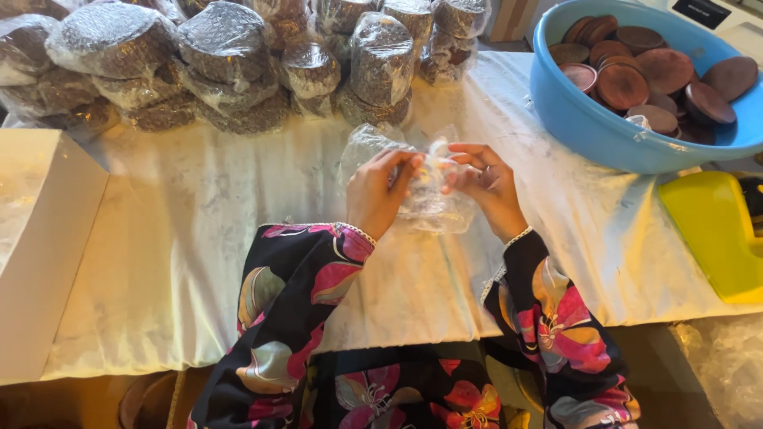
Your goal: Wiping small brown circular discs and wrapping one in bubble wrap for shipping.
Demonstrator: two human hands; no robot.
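While the white cloth-covered table (199, 238) is carrying a bank of wrapped brown stacks (230, 63) at the back and a blue basin of brown discs (588, 119) at the right, the left hand (381, 191) and right hand (486, 184) are both pinching a clear plastic bag (425, 202) just above the cloth. Thin film could be tearing or slipping if the fingers are pulling apart too hard.

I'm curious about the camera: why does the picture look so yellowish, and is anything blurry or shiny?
Head view: warm light tints the white cloth; glare glints off the wrapped stacks and the clear plastic bag between left hand and right hand; the fingers look slightly soft; edges bend a little.
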